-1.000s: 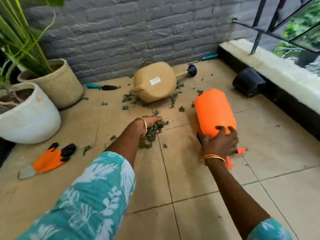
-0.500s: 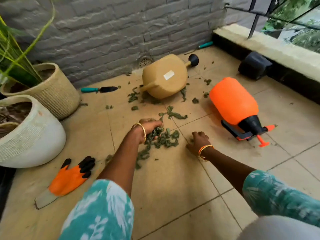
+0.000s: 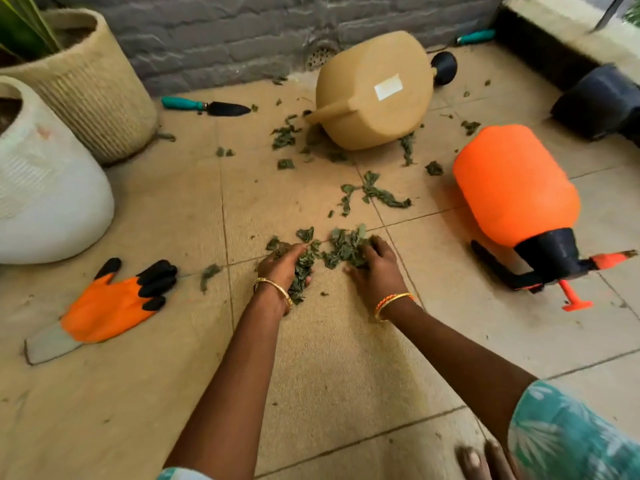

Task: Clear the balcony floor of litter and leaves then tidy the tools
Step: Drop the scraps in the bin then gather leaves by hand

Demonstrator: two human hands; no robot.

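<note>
A: Sweep from nine o'clock across. White planter (image 3: 45, 188) and woven planter (image 3: 93, 84) at ten o'clock. Orange glove (image 3: 107, 306) flat on the tile floor (image 3: 346, 358) at nine, untouched. Teal-handled trowel (image 3: 207, 106) at eleven, near the wall.

B: Hands?

A: Both down at centre, on the gathered leaves (image 3: 343, 249). Left hand (image 3: 282, 268) has its fingers curled round a clump, leaf bits showing between thumb and fingers. Right hand (image 3: 375, 268) is cupped over the other side of the heap, fingers bent and pressing into it. How firm its hold is I cannot tell.

B: Rest of the litter?

A: Loose strip (image 3: 377, 195) at twelve, just beyond the heap. More scraps (image 3: 285, 136) at eleven to twelve, some touching the tipped tan watering can (image 3: 374, 95). Orange sprayer (image 3: 516, 188) on its side at two o'clock, black pot (image 3: 599, 102) toppled at one to two.

B: How to do the scoop well?

A: My judgement: draw both palms together low on the tile so the heap closes between them, then lift as one bundle. The pieces look light and crumbly, so a one-handed grab would likely shed. The stray piece (image 3: 209, 273) at nine to ten needs a later pass. Early in the task; tools all still lying about.
</note>
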